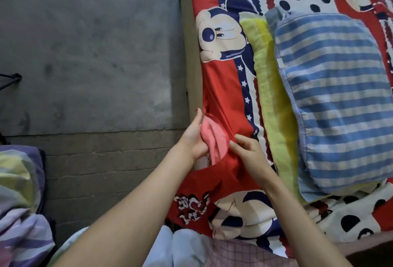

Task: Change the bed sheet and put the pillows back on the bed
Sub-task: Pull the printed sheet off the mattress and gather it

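Bed sheet (223, 101): red cartoon print, spread over the mattress; long axis runs away from both hands, along the wall-side edge. Its loose edge lies directly under the hands, underside (pale pink) turned up there.

Mattress side (192, 64): bare strip showing just beyond the left hand, between the sheet edge and the grey wall (85, 43). Judgement: tucking in progress; coming move is down and leftward into that gap, so the left hand is the nearer one.

Striped pillow (336, 101): blue-white, to the right of the right hand, lying on a yellow-green pillow (270, 88), both already on the sheet.

Left hand (196, 139): fingers extended, palm cupping the turned-up edge, thumb curled on it.

Right hand (248, 154): fingers bent, pinching the red fold beside the left.

Containers: none in view.
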